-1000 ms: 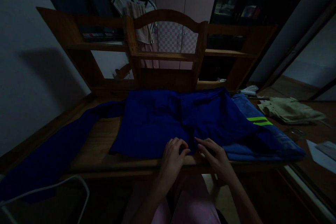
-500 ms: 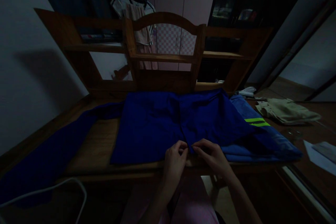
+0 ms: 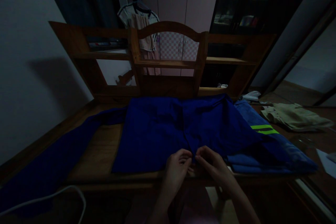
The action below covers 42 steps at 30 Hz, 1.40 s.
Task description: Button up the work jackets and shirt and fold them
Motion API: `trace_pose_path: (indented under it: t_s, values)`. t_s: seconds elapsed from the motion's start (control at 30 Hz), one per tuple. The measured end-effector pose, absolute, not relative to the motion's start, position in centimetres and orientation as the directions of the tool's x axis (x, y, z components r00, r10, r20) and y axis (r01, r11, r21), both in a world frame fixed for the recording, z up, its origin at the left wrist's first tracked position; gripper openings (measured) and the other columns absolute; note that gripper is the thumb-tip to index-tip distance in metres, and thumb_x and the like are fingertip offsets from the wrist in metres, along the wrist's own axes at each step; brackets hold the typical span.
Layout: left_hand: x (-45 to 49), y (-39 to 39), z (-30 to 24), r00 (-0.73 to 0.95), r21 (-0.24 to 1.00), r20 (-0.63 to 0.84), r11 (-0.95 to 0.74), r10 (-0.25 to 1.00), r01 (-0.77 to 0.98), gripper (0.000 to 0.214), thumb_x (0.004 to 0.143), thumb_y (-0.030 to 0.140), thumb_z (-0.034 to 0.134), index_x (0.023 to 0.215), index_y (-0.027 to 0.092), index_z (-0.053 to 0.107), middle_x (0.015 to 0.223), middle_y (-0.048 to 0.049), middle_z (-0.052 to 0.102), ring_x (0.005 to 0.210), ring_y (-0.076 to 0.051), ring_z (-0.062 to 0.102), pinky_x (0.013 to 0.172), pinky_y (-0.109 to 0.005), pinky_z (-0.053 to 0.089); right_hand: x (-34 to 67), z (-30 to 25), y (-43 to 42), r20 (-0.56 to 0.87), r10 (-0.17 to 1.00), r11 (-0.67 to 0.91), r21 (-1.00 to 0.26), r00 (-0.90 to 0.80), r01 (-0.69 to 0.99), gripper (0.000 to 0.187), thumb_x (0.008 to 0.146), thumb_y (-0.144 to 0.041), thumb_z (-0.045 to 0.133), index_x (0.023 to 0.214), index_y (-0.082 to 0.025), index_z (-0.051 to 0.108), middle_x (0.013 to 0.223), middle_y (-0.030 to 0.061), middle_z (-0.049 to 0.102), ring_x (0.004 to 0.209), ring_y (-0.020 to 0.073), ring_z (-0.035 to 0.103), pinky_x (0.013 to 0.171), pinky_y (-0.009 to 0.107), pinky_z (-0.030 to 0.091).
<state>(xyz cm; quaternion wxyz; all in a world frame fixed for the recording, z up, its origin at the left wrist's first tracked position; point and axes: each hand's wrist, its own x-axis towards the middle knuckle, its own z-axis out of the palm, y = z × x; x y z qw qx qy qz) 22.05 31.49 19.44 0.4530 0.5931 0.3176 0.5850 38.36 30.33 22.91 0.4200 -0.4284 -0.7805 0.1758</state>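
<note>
A dark blue button-front shirt (image 3: 154,136) lies spread over the wooden desk (image 3: 105,147), its front placket running down the middle. One long sleeve stretches out to the left and hangs over the near edge. At the bottom hem of the placket, my left hand (image 3: 178,166) pinches the cloth with thumb and fingers. Close beside it on the right, my right hand (image 3: 210,161) is closed on the same hem, fingertips nearly meeting the left ones. Any button between the fingertips is too dark and small to make out.
Folded blue jeans (image 3: 246,164) lie under the shirt's right side, near a yellow-green striped band (image 3: 265,129). Khaki folded clothing (image 3: 294,115) sits further right. A wooden shelf rack (image 3: 168,63) closes off the back. A white cable (image 3: 52,194) curves at the lower left.
The view has tilted a little, so the scene sits slightly lower. Both hands stay at the shirt's hem, with small finger movements; the shirt lies much as before.
</note>
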Motion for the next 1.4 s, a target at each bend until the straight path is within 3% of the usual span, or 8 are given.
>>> trace_pose_path:
  t_s: [0.13,0.27,0.67,0.83,1.0,1.13,1.4]
  values:
    - [21.5,31.5,19.8,0.191,0.897,0.429,-0.391,0.883,-0.208,0.023,0.079,0.032,0.061,0.09,0.012,0.062,0.089,-0.0094,0.068,0.077,-0.02,0.068,0.06,-0.026,0.056,38.1,22.5,30.0,0.534,0.808,0.574,-0.62,-0.249,0.534,0.016,0.091,-0.035,0.052,0.091,-0.019,0.055,0.081,-0.001,0.059,0.075,0.0133,0.057,0.067,0.023,0.042]
    - [21.8,31.7,19.6,0.15,0.901,0.421,-0.394,0.894,-0.183,0.029,0.078,0.041,0.064,0.085,0.013,0.061,0.081,-0.0083,0.068,0.073,-0.019,0.069,0.065,-0.027,0.055,37.4,21.9,29.7,0.593,0.777,0.595,-0.582,-0.211,0.555,0.014,0.091,-0.034,0.052,0.091,-0.02,0.054,0.083,-0.0001,0.061,0.077,0.0138,0.059,0.069,0.023,0.043]
    - [22.4,31.5,19.4,0.039,0.893,0.45,-0.449,0.892,-0.04,0.008,0.079,0.023,0.057,0.084,0.017,0.056,0.081,-0.0048,0.066,0.074,-0.017,0.066,0.067,-0.025,0.051,37.2,21.5,29.3,0.62,0.756,0.61,-0.549,-0.212,0.571,0.012,0.087,-0.027,0.057,0.097,-0.022,0.061,0.092,0.0012,0.066,0.085,0.0154,0.063,0.074,0.024,0.045]
    - [22.2,31.6,19.5,0.024,0.873,0.47,-0.461,0.882,-0.156,0.016,0.077,0.013,0.052,0.092,0.017,0.054,0.091,-0.0062,0.066,0.084,-0.016,0.065,0.076,-0.026,0.05,36.2,21.9,28.7,0.646,0.712,0.672,-0.512,-0.275,0.535,0.012,0.089,-0.026,0.055,0.092,-0.021,0.065,0.09,0.0033,0.064,0.084,0.0169,0.061,0.073,0.025,0.045]
    - [21.6,31.6,19.8,0.073,0.866,0.459,-0.428,0.885,-0.258,0.014,0.078,0.02,0.057,0.091,0.016,0.056,0.091,-0.0075,0.067,0.089,-0.018,0.066,0.081,-0.028,0.051,36.0,21.7,28.8,0.692,0.697,0.67,-0.536,-0.188,0.514,0.013,0.089,-0.026,0.055,0.089,-0.022,0.067,0.089,0.0047,0.063,0.084,0.0182,0.06,0.073,0.027,0.046]
    - [21.0,31.7,20.1,0.133,0.885,0.405,-0.351,0.905,-0.304,0.024,0.073,0.025,0.066,0.093,0.014,0.059,0.093,-0.0091,0.069,0.088,-0.019,0.067,0.081,-0.029,0.051,36.4,21.2,29.1,0.724,0.673,0.678,-0.523,-0.151,0.517,0.013,0.089,-0.026,0.056,0.089,-0.022,0.068,0.093,0.0059,0.061,0.087,0.0188,0.059,0.073,0.027,0.046]
    - [20.7,31.5,20.2,0.131,0.89,0.388,-0.334,0.912,-0.31,0.033,0.067,0.027,0.073,0.095,0.013,0.062,0.095,-0.0114,0.071,0.087,-0.02,0.067,0.081,-0.031,0.051,36.6,20.8,29.3,0.742,0.641,0.7,-0.461,-0.196,0.545,0.016,0.089,-0.023,0.055,0.099,-0.023,0.067,0.097,0.0067,0.059,0.09,0.0189,0.058,0.075,0.028,0.047]
